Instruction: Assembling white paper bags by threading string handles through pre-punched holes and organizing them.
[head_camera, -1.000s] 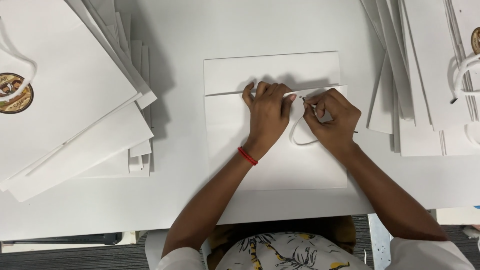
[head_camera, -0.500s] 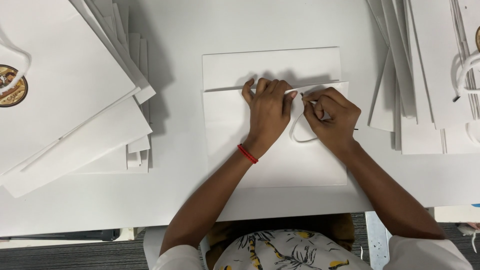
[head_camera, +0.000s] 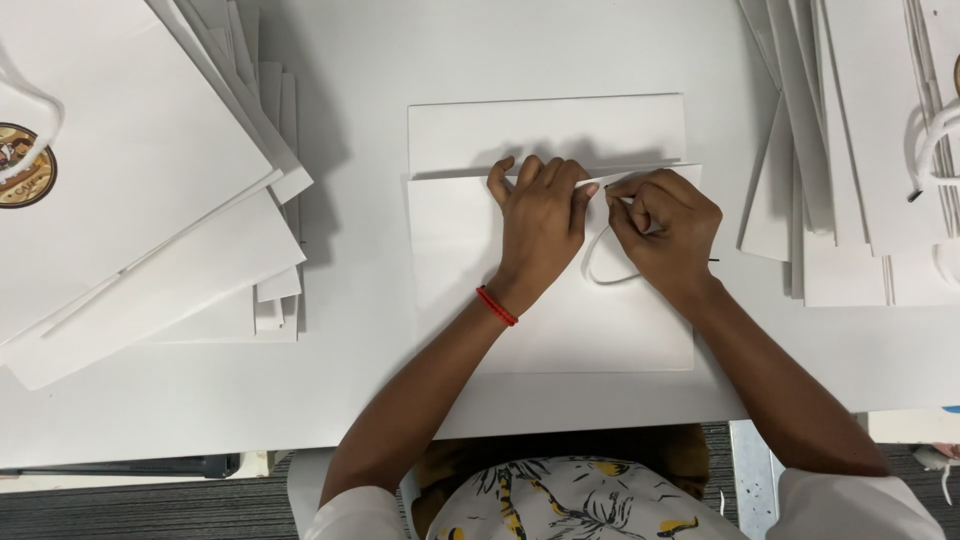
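I see a flat white paper bag (head_camera: 540, 320) lying under both hands on the white table (head_camera: 400, 400), its white cord handle (head_camera: 598, 262) looping just below the right hand (head_camera: 665, 225). My left hand (head_camera: 540, 222) presses flat on the bag's upper edge, touching the right, whose fingers pinch the cord's end. Stacks of white bags (head_camera: 150, 230) lie well left of the left hand, more bags (head_camera: 860, 150) right of the right.

left hand (head_camera: 540, 225) pressed flat, right hand (head_camera: 665, 225) pinching

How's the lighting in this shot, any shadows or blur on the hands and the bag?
Head view: bright, even light; the white paper bag looks nearly washed out; soft shadows fall beyond the left hand and right hand and beside the left stack of bags; everything sharp, no blur.
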